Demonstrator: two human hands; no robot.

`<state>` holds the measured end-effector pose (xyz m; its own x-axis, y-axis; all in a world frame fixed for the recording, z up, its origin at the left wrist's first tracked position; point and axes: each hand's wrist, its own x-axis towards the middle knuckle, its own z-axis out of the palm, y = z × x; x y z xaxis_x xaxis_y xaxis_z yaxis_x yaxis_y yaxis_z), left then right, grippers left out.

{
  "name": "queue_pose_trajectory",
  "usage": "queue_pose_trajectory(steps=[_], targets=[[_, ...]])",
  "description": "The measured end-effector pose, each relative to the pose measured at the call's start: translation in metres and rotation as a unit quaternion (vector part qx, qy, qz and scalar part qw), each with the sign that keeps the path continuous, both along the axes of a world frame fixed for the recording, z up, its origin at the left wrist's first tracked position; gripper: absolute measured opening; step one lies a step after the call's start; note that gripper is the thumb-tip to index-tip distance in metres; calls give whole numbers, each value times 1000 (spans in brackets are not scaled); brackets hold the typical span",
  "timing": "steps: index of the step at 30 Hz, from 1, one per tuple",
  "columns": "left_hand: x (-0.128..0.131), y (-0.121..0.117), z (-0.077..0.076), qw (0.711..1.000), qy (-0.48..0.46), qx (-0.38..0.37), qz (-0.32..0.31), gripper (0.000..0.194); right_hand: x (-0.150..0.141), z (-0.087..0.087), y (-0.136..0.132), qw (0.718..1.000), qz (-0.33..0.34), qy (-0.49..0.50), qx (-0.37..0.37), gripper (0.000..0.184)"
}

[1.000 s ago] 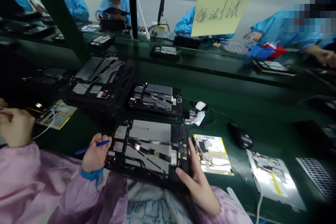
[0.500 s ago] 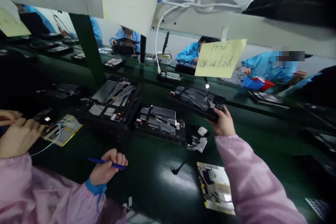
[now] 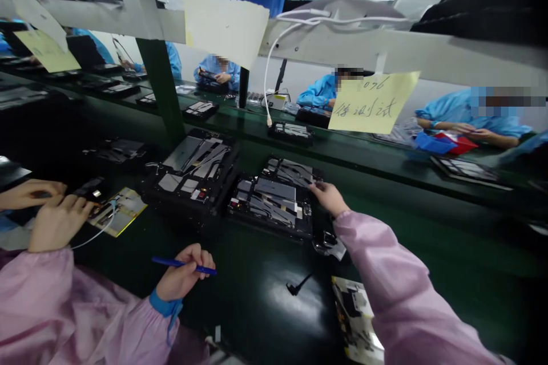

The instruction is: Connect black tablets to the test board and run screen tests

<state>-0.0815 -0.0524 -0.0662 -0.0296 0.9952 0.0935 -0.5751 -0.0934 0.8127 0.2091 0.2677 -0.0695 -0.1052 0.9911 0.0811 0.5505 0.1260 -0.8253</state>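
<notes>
Flat device [image 3: 286,170] farther left, right hand [image 3: 330,198] half-curled at its right end, grip unclear, left hand [image 3: 182,276] closed around blue pen [image 3: 169,262]

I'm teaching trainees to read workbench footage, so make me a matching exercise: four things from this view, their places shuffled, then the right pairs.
Things
1. Blue pen
2. Right hand
3. Black cable plug
4. Handwritten yellow note

Places
A. Hanging from the pale beam
B. At the right end of the rear opened device
C. On the green table, nearer the camera than the opened devices
D. Held in the left hand

Right pairs: 1-D, 2-B, 3-C, 4-A
</notes>
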Motion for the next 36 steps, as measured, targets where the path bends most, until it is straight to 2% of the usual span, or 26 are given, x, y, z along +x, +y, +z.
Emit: queue_pose_trajectory(steps=[4,7,11,16,18,20,22,24,28,30,32,33,34,36], targets=[[-1,1,-4,1000,9,-8,3,31,-12,-3,-33,993,13,34,-112,49],[-2,1,-6,1000,10,-6,5,33,-17,6,-45,984,-4,86,-157,55],[-4,-2,-6,1000,-10,1,5,33,-20,28,-56,967,-21,191,-166,50],[-2,-3,-6,1000,11,1,1,32,-23,40,-92,934,-12,320,-157,62],[-1,-1,-8,998,29,-24,41,34,-17,40,-114,923,-21,353,-150,69],[-1,1,-10,990,38,-63,118,40,-3,40,-139,910,-35,386,-150,72],[0,3,-10,974,48,-97,199,42,17,38,-171,892,-46,416,-170,70],[1,4,-10,962,73,-120,234,41,40,33,-206,879,-57,427,-204,64],[9,1,-7,951,190,-172,175,36,76,12,-277,867,-56,404,-288,60],[15,-1,-5,931,279,-188,142,33,81,-3,-303,859,-66,392,-322,65],[20,-2,-2,900,373,-191,120,30,79,-18,-321,867,-66,358,-340,69],[22,-3,-1,883,414,-189,113,29,76,-26,-326,882,-63,332,-330,70],[24,-3,1,866,451,-185,108,28,71,-32,-329,904,-61,298,-299,70],[27,-4,3,836,509,-173,111,25,58,-42,-333,961,-59,201,-180,68]])
